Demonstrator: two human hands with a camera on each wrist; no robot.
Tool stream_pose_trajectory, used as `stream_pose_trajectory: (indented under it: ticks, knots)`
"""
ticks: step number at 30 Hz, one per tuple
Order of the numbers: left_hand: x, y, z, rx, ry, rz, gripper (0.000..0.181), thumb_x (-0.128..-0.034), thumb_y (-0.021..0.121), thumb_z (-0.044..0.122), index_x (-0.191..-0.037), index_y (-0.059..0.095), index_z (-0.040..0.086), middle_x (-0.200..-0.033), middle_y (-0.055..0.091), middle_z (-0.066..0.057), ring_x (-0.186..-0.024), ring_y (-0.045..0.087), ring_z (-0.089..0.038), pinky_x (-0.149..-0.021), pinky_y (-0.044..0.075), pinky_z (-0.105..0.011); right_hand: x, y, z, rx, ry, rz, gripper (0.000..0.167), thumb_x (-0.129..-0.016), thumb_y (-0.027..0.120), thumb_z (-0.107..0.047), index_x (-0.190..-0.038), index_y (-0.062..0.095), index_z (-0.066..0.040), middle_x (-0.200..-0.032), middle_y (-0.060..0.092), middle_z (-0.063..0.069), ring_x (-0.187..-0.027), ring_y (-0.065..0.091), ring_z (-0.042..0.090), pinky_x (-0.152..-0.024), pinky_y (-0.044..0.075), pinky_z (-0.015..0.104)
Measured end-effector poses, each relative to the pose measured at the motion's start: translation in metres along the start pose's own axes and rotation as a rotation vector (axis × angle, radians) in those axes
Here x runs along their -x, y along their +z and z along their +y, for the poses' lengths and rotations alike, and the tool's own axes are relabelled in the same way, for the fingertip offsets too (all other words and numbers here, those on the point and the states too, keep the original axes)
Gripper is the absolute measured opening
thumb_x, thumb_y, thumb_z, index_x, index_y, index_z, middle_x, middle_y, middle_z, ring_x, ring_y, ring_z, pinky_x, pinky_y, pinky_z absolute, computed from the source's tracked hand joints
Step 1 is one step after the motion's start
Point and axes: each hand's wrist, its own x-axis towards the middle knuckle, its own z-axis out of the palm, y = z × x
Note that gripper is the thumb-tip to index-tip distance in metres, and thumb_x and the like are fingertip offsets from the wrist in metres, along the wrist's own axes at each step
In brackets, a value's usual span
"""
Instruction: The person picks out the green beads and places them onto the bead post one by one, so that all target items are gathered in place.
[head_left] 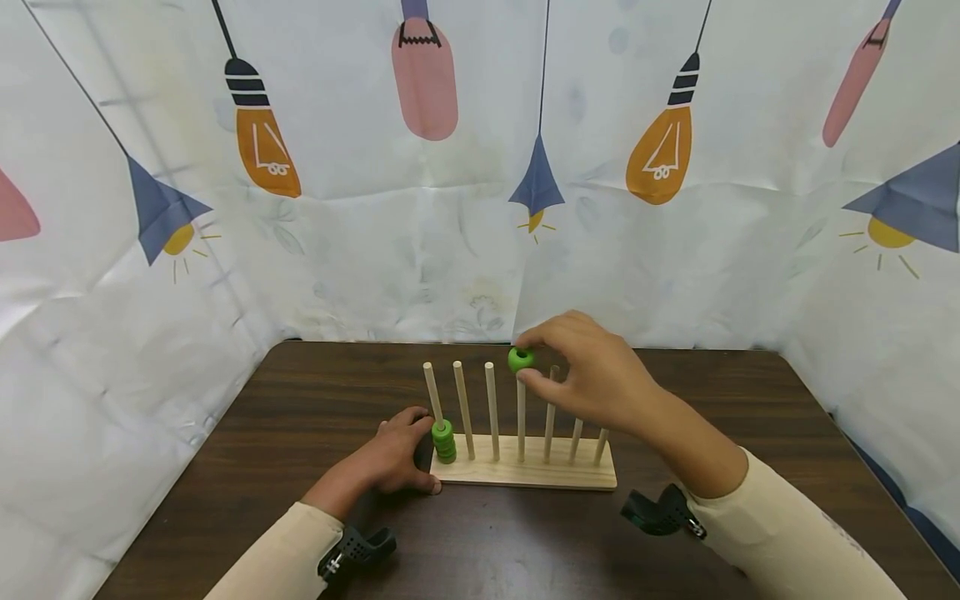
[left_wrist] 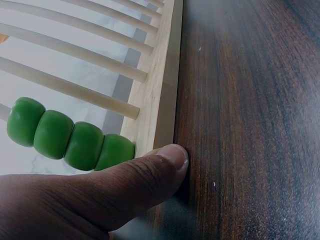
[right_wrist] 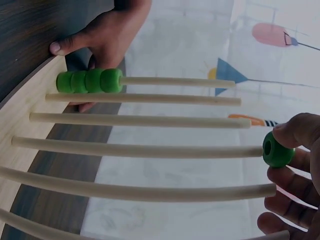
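Note:
A wooden base [head_left: 525, 473] with several upright pegs stands on the table. Around its leftmost peg sit several stacked green beads [head_left: 444, 443], also seen in the left wrist view [left_wrist: 84, 145]. My left hand [head_left: 397, 454] grips the base's left end, thumb along the front edge. Between thumb and fingers my right hand [head_left: 600, 375] pinches one green bead [head_left: 521, 359] at the top of the fourth peg [head_left: 521, 417]. The right wrist view shows that bead [right_wrist: 278, 149] at the peg's tip; whether the tip has entered its hole I cannot tell.
The dark wooden table [head_left: 315, 375] extends around the base. Behind it hangs a white cloth [head_left: 352, 275] printed with lamps and bulbs, with more cloth at both sides. Dark straps are on both wrists.

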Motion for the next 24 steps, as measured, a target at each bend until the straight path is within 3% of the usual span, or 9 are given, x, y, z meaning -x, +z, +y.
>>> stream_pose_trajectory:
  ticks: [10,24]
  knots:
    - [-0.001,0.001,-0.001,-0.003,0.013,0.006,0.095,-0.0697,0.096,0.037,-0.144,0.051,-0.001,-0.152,0.038,-0.026,-0.14,0.036,-0.048,-0.111,0.025,-0.069,-0.007,0.006,-0.005,-0.002,0.018,-0.02,0.026,-0.089,0.083,-0.025,-0.112,0.073,-0.019,-0.108,0.069,-0.01,-0.11,0.06,0.014,-0.085,0.054,0.039]
    - [-0.001,0.001,-0.002,0.001,0.001,0.0,0.095,-0.0704,0.096,0.038,-0.145,0.051,0.0,-0.153,0.037,-0.025,-0.142,0.035,-0.047,-0.112,0.025,-0.069,-0.019,0.016,-0.012,-0.027,0.033,-0.051,0.026,-0.09,0.081,-0.025,-0.114,0.073,-0.018,-0.107,0.067,-0.01,-0.103,0.058,0.012,-0.077,0.052,0.033]
